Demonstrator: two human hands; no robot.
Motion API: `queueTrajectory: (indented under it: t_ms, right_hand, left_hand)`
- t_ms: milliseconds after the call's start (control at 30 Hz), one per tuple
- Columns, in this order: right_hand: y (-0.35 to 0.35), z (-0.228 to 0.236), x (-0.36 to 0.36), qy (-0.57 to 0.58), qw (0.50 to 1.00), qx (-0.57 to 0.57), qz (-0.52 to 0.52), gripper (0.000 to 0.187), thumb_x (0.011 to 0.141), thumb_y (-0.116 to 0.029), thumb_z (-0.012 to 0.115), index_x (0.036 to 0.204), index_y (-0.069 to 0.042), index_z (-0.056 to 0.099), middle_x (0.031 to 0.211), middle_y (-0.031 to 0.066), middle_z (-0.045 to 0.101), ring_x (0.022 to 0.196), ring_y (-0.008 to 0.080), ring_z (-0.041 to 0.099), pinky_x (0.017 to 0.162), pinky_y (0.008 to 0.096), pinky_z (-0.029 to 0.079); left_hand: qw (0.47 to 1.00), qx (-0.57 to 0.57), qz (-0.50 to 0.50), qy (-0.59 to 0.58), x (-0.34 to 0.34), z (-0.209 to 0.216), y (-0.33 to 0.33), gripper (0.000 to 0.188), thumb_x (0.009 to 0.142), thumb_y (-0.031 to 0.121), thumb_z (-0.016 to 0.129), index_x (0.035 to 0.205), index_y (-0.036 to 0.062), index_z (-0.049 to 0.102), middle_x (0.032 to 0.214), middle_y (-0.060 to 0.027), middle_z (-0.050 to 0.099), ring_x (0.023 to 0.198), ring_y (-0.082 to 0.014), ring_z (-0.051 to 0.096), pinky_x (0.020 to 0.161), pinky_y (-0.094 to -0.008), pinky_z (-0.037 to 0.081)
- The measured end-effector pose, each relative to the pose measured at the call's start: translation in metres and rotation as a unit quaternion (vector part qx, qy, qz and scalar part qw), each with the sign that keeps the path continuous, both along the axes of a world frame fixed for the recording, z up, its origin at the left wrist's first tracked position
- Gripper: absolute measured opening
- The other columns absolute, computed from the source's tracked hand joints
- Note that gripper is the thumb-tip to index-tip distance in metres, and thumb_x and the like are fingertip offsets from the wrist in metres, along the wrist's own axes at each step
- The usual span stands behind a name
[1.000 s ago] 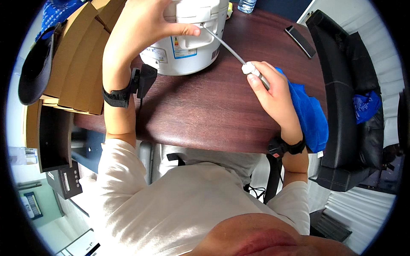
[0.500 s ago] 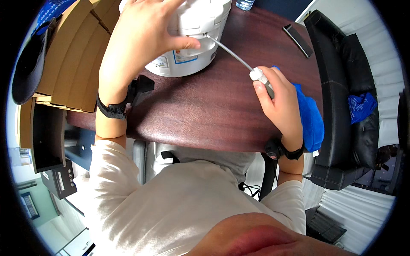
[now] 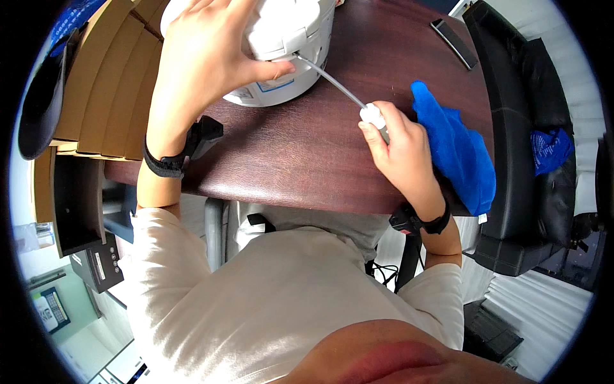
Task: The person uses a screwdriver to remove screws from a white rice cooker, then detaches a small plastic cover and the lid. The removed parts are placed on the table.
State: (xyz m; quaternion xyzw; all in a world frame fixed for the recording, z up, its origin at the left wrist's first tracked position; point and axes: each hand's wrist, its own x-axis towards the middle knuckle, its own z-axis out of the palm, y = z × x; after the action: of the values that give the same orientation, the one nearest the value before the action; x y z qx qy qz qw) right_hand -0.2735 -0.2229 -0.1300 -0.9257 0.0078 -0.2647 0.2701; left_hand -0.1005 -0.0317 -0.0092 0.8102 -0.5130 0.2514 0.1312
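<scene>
A white rounded appliance [image 3: 281, 96], its exact kind unclear, stands at the table's far side and runs out of the top of the picture. My left hand [image 3: 211, 57] is spread across its left side, thumb stretched out along the front below the lid; the other fingertips are cut off. In my right hand [image 3: 403, 144] is a screwdriver [image 3: 332, 81] with a long metal shaft and a white-and-grey handle. The shaft slants up to the left, its tip at a small dark hole under the lid's front edge. The tip itself is hidden there.
A blue cloth [image 3: 454, 153] lies right of my right hand. Farther back is a phone [image 3: 454, 43] on the dark brown table [image 3: 288, 160]. Cardboard boxes [image 3: 105, 89] stand at the left with a dark cap [image 3: 45, 102] against them. Beyond the right edge is a black sofa [image 3: 511, 160].
My right hand and the screwdriver handle have shifted slightly left, and more of the blue cloth shows. The whole view has shifted a little. The screwdriver tip stays at the hole.
</scene>
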Motion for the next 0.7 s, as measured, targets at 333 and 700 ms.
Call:
queueTrajectory:
  t_ms: [333, 700]
  right_hand:
    - [-0.007, 0.002, 0.004, -0.020, 1.000, 0.017, -0.016, 0.026, 0.083, -0.023, 0.071, 0.100, -0.005, 0.061, 0.087, 0.0145, 0.067, 0.073, 0.0316, 0.067, 0.060, 0.0361, 0.053]
    - [-0.011, -0.004, 0.014, 0.010, 0.994, -0.109, -0.021, 0.032, 0.085, -0.034, 0.069, 0.085, -0.006, 0.052, 0.061, 0.0109, 0.059, 0.051, 0.0281, 0.060, 0.044, 0.0338, 0.046]
  left_hand:
    - [0.997, 0.034, 0.048, -0.043, 0.009, -0.009, -0.001, 0.106, 0.058, 0.049, 0.080, 0.141, 0.0005, 0.036, 0.122, -0.0204, 0.059, 0.111, -0.0358, 0.059, 0.102, -0.0427, 0.041]
    - [0.996, 0.019, 0.044, -0.073, 0.013, -0.014, 0.000, 0.103, 0.059, 0.053, 0.076, 0.139, -0.0009, 0.039, 0.115, -0.0209, 0.062, 0.104, -0.0333, 0.063, 0.101, -0.0435, 0.042]
